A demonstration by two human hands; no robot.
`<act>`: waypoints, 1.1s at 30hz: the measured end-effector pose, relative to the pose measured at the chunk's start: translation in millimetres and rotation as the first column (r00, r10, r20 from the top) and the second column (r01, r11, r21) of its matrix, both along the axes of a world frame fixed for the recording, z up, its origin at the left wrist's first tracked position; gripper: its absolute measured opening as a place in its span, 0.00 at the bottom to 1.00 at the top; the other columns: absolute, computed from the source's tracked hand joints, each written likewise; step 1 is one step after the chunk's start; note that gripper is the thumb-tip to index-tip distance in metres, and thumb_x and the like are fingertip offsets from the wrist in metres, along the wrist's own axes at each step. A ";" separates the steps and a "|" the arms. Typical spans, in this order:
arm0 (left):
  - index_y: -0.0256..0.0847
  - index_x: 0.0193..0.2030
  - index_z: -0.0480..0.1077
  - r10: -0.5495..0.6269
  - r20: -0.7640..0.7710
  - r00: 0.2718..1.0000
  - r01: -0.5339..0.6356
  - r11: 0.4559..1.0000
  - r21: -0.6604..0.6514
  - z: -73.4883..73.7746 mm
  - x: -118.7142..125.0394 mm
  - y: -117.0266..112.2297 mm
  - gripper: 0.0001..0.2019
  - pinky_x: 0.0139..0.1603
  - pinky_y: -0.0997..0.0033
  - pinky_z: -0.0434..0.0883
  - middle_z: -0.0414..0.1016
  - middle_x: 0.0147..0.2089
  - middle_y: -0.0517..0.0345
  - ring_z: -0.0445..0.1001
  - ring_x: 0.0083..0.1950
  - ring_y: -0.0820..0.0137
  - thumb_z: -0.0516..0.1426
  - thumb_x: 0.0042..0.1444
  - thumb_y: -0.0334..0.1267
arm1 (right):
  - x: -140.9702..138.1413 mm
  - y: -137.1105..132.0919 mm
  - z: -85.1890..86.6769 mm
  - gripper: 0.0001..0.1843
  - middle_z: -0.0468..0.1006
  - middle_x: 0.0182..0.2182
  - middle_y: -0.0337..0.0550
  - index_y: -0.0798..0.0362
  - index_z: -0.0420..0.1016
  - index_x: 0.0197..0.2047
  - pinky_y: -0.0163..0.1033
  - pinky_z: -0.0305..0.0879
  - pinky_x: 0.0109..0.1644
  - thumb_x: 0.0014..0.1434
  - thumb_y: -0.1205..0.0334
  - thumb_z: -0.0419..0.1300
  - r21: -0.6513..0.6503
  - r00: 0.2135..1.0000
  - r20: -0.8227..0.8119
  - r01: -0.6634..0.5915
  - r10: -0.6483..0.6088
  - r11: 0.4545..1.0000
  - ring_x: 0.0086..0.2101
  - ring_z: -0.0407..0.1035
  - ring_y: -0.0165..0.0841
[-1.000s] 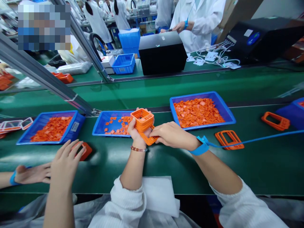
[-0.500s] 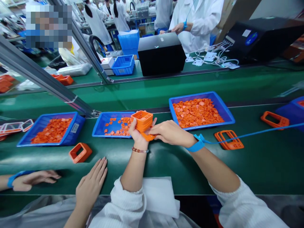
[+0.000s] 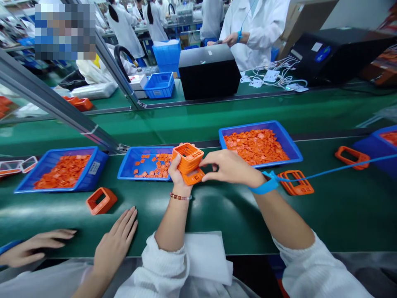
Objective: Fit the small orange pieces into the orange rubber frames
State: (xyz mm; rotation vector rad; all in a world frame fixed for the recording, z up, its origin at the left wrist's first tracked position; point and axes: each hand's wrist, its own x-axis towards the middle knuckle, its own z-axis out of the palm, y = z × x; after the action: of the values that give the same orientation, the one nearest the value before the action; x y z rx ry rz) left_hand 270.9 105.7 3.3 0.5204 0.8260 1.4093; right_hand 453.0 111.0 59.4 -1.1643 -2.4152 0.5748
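Pixelated patch (image 3: 64, 31) blurring upper-left background; orange frame stack (image 3: 187, 159) hiding fingers of left hand (image 3: 177, 174); blue tray (image 3: 370, 155) running off right edge; co-worker (image 3: 252, 35) cut off by top edge; orange pieces (image 3: 256, 145) too small to tell shape.

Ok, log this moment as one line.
left hand: holds orange frame stack | right hand: fingertips at stack | nearby: blue tray of orange pieces

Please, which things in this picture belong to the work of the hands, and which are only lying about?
In use:
left hand, gripping a stack of orange frames
right hand, at the lower orange frame

Lying about:
blue tray of small orange pieces
loose orange frame
second loose orange frame
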 end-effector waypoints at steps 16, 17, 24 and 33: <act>0.45 0.50 0.72 -0.090 0.265 0.960 0.072 0.994 0.078 -6.5 14.9 13.6 0.21 0.36 0.61 0.78 0.77 0.50 0.50 0.78 0.45 0.60 0.63 0.48 0.41 | 68.2 48.5 -50.2 0.15 0.83 0.40 0.45 0.48 0.84 0.39 0.37 0.61 0.37 0.52 0.73 0.61 -0.083 0.787 0.412 0.535 -0.460 0.841 0.41 0.75 0.42; 0.45 0.50 0.72 -0.099 0.260 0.961 0.079 0.993 0.085 -6.6 14.8 13.2 0.21 0.36 0.61 0.78 0.77 0.51 0.50 0.78 0.45 0.60 0.63 0.48 0.42 | 68.6 48.7 -50.3 0.16 0.83 0.40 0.45 0.48 0.84 0.39 0.37 0.61 0.37 0.52 0.74 0.60 -0.086 0.790 0.405 0.535 -0.461 0.841 0.41 0.75 0.42; 0.48 0.57 0.68 -0.185 0.209 0.960 0.161 0.979 0.123 -7.3 11.7 9.8 0.29 0.36 0.65 0.76 0.74 0.54 0.50 0.76 0.44 0.62 0.62 0.46 0.46 | 70.4 40.9 -23.9 0.15 0.82 0.45 0.47 0.52 0.82 0.47 0.39 0.65 0.44 0.62 0.67 0.56 -0.058 0.847 0.207 0.510 -0.489 0.858 0.43 0.74 0.40; 0.46 0.66 0.59 -0.257 0.108 0.960 0.235 0.955 0.183 -7.4 12.2 8.2 0.41 0.50 0.52 0.75 0.71 0.59 0.44 0.72 0.58 0.49 0.61 0.44 0.52 | 12.3 0.9 10.5 0.09 0.78 0.32 0.40 0.54 0.81 0.45 0.33 0.64 0.32 0.63 0.64 0.61 -0.063 0.852 -0.521 -0.089 0.043 0.994 0.27 0.68 0.27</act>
State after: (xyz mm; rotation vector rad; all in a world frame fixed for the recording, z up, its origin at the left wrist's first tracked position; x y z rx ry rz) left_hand 283.1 113.9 -4.1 0.6313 0.5190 1.2716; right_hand 465.3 112.0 69.9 -0.8187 -1.9794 0.8942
